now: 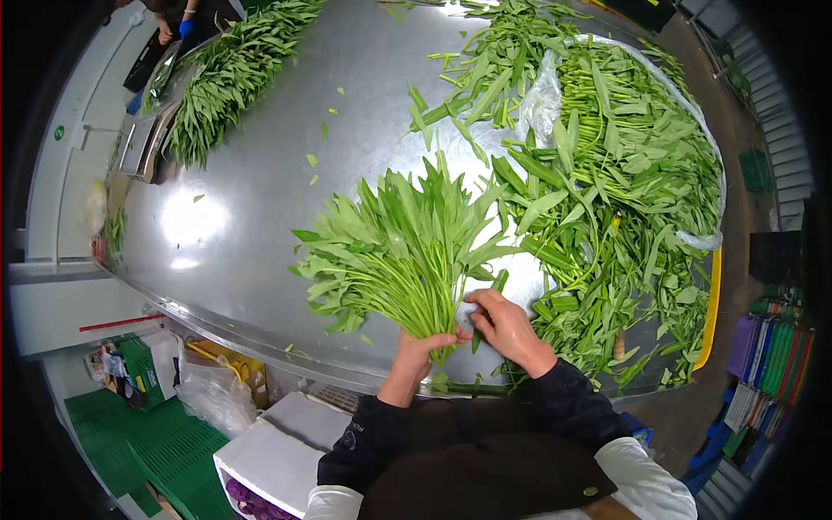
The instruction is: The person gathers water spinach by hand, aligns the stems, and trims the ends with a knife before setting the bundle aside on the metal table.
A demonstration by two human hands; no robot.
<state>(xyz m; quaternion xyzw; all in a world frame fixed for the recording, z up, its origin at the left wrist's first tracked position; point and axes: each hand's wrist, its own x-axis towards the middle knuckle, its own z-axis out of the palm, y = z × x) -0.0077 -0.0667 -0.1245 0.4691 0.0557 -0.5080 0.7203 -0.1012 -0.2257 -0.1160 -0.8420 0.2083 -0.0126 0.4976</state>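
A leafy bunch of water spinach [403,251] fans out over the metal table, its leaves pointing away from me and its stem ends towards me. My left hand [418,351] is wrapped round the gathered stems low down, thumb across the front. Just right of those stems is my right hand [510,329], its fingers bent inward and the tips close to the bunch's edge. What lies between these fingertips is too small to make out. Beside my right hand, a large loose heap of water spinach [598,234] covers the table's right side.
Clear plastic [542,100] lies among the heap. More bundled greens [234,78] lie at the far left, near another person's blue-gloved hand [186,28]. Leaf scraps dot the metal table [260,225]. Below its left edge stand a white box [277,455] and green crates [165,451].
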